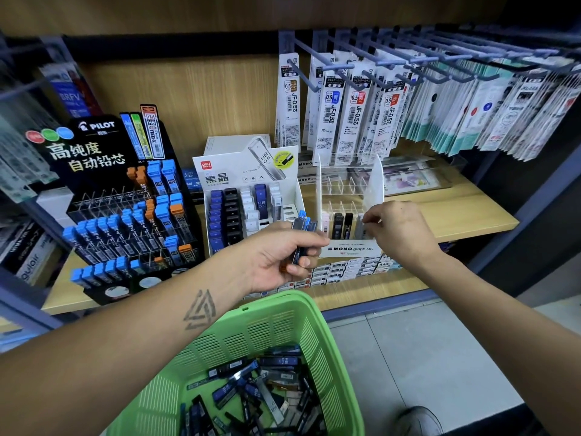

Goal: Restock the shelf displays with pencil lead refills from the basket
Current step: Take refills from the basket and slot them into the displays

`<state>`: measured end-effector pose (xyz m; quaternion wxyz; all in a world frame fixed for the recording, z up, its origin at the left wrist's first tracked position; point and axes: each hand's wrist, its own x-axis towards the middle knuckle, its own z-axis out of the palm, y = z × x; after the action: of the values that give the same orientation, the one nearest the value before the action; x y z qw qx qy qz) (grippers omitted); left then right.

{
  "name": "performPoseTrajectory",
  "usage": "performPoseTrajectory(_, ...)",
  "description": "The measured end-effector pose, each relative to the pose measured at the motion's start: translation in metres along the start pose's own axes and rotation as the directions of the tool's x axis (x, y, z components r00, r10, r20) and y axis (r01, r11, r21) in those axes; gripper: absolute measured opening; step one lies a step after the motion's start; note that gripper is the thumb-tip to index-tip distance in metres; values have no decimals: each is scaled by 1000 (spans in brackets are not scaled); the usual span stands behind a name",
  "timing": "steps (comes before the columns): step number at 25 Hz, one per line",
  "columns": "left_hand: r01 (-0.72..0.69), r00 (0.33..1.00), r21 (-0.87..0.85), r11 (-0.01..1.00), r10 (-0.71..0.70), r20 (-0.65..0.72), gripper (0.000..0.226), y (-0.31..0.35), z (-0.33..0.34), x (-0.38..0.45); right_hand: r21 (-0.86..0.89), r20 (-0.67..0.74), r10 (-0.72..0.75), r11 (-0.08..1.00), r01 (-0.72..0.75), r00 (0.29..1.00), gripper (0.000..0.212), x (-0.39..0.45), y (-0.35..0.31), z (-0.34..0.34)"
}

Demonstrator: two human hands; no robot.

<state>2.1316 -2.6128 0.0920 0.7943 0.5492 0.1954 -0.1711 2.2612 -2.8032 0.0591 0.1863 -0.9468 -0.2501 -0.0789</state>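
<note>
My left hand point(279, 256) grips a small bundle of lead refill cases point(301, 229) with blue caps, held in front of the shelf. Over at the clear MONO display point(350, 250), my right hand point(397, 229) pinches a grey refill case point(361, 228) in the front row beside two black cases point(342, 226). A green basket point(327, 335) below my arms holds several loose refill cases point(251, 391). On the shelf stand a white Deli display point(251, 196) and a black Pilot display point(125, 209), both partly filled.
Refill packets hang on pegs point(408, 99) above the right part of the wooden shelf point(456, 212). Small boxes point(345, 269) lie along the shelf front under the MONO display. Grey floor tiles and a shoe point(421, 420) show at lower right.
</note>
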Motion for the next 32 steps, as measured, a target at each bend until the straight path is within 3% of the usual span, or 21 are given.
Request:
performPoseTrajectory(2,-4,1000,-14,1000,4,-1,16,0,0,0,-85,-94,-61,995,53,994,14,-2,-9,-8)
performPoseTrajectory(3,-7,1000,-25,1000,7,-6,20,1,0,1,-26,-119,-93,996,90,989,12,-3,-17,-13)
performPoseTrajectory(5,-17,1000,-16,1000,17,-22,27,1,1,2,373,-16,-70,925,71,997,10,-4,-39,-24)
performPoseTrajectory(7,-46,999,23,999,46,-17,31,1,3,3,692,244,-64,711,-127,968,24,-8,-65,-28)
performPoseTrajectory(10,-78,997,68,995,78,0,35,0,5,3,715,340,-73,668,-207,938,36,-8,-83,-18)
performPoseTrajectory(13,-87,996,32,996,87,8,34,0,3,1,749,368,-41,605,-270,929,25,-5,-87,-15)
performPoseTrajectory(16,-68,995,-82,994,73,61,13,5,-1,-5,825,407,-7,431,-364,913,17,-1,-83,-19)
performPoseTrajectory(18,-47,994,-149,988,62,94,15,9,-6,-10,866,412,25,300,-400,911,17,1,-80,-22)
performPoseTrajectory(19,-57,994,-164,985,72,87,18,10,-9,-11,874,396,38,292,-389,918,17,2,-80,-23)
performPoseTrajectory(20,-79,993,-166,983,91,69,18,11,-11,-13,878,365,41,318,-359,930,15,2,-82,-22)
performPoseTrajectory(22,-124,991,-161,979,129,21,22,12,-12,-18,858,238,10,467,-215,971,8,4,-84,-16)
performPoseTrajectory(24,-157,987,-184,970,152,-41,29,15,-15,-20,687,-5,-136,719,102,991,17,6,-82,-12)
performPoseTrajectory(25,-175,984,-197,965,164,-75,33,17,-18,-22,519,-106,-291,799,302,951,27,6,-81,-10)
performPoseTrajectory(26,-190,980,-203,961,173,-98,35,20,-22,-25,340,-149,-453,811,475,879,32,6,-80,-9)
performPoseTrajectory(28,-209,976,-197,958,191,-104,26,28,-28,-34,67,-149,-647,748,660,748,29,4,-87,-6)
performPoseTrajectory(30,-214,975,-181,960,198,-101,16,35,-35,-47,18,-189,-695,704,710,694,17,1,-100,-4)
performPoseTrajectory(32,-220,972,-139,966,204,-118,15,43,-44,-60,113,-236,-673,697,708,701,14,2,-115,-4)
